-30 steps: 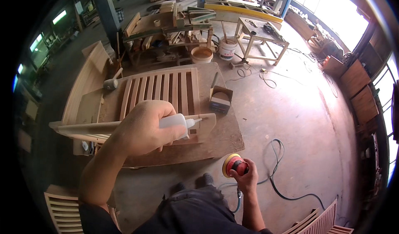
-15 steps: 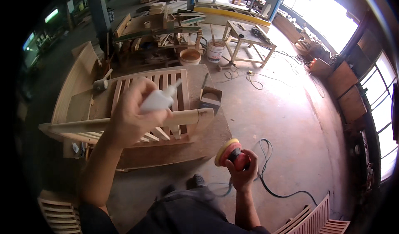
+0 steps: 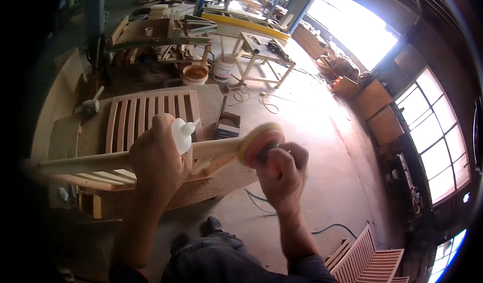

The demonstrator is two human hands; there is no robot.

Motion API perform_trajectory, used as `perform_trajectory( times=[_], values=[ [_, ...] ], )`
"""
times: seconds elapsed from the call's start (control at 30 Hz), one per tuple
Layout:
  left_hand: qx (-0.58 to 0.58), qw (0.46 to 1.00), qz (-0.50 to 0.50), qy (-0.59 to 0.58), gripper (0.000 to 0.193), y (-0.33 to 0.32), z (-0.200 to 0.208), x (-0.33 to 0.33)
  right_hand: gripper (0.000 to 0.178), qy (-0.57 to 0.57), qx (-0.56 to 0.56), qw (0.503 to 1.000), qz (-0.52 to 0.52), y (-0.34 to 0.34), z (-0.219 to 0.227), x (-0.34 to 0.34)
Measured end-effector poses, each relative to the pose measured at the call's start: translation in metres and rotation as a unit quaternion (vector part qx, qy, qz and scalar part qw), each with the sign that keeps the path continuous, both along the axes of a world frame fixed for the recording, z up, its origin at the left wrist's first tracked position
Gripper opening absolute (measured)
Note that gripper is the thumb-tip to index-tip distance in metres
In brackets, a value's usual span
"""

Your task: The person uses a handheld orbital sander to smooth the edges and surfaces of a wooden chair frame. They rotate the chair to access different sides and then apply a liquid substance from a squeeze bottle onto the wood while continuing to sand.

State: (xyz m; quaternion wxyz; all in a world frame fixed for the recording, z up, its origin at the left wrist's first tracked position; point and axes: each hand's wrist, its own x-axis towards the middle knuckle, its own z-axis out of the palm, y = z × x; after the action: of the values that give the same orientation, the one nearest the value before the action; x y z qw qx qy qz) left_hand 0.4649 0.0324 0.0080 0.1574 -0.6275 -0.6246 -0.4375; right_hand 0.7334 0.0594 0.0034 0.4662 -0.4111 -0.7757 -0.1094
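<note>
My left hand (image 3: 158, 157) is closed around a white squeeze bottle (image 3: 181, 136) whose thin nozzle points up and to the right. It overlaps a pale rounded wooden rail (image 3: 90, 161); I cannot tell whether it touches the wood. In my right hand (image 3: 286, 180) is a red and black sander (image 3: 263, 150), tilted, its yellow-edged pad (image 3: 250, 143) facing left by the rail's right end. Contact between pad and rail is not clear. The rail belongs to a slatted wooden piece on a worktable (image 3: 209, 94), with a slatted panel (image 3: 132, 124) behind it.
A small open box (image 3: 228, 124) stands on the worktable near its right edge. At the left lies a mallet (image 3: 90, 106). Behind are two buckets (image 3: 195, 75) and a small wooden table (image 3: 264, 49). A hose (image 3: 334, 227) runs over the floor toward a slatted bench (image 3: 367, 255).
My right hand has raised the sander up and leftward to the rail's end. The bottle has come down closer to the rail, its nozzle still pointing up-right. The view has shifted right.
</note>
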Motion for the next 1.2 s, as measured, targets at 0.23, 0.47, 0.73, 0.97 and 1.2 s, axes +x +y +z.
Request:
perform_trajectory(
  times=[0.23,0.47,0.73,0.97,1.2],
  values=[
    [-0.007,1.0,0.021,0.015,0.045,-0.002,-0.006,0.001,0.037,-0.214,-0.244,0.939,0.112,0.052,0.115,-0.01],
    [0.02,0.993,0.103,0.058,0.046,0.007,-0.007,0.005,0.053,-0.406,-0.51,0.742,0.158,0.147,0.151,-0.06],
    [-0.053,0.99,0.127,0.02,0.053,0.004,0.004,0.012,0.049,-0.45,-0.673,0.548,0.209,0.21,0.104,-0.096],
    [-0.01,0.992,0.121,0.037,0.051,0.011,-0.003,0.014,0.053,-0.363,-0.53,0.738,0.206,0.159,0.135,-0.057],
    [0.016,0.997,0.054,0.058,0.051,0.005,-0.002,0.003,0.048,-0.265,-0.145,0.947,0.109,0.038,0.099,-0.02]
  ],
)
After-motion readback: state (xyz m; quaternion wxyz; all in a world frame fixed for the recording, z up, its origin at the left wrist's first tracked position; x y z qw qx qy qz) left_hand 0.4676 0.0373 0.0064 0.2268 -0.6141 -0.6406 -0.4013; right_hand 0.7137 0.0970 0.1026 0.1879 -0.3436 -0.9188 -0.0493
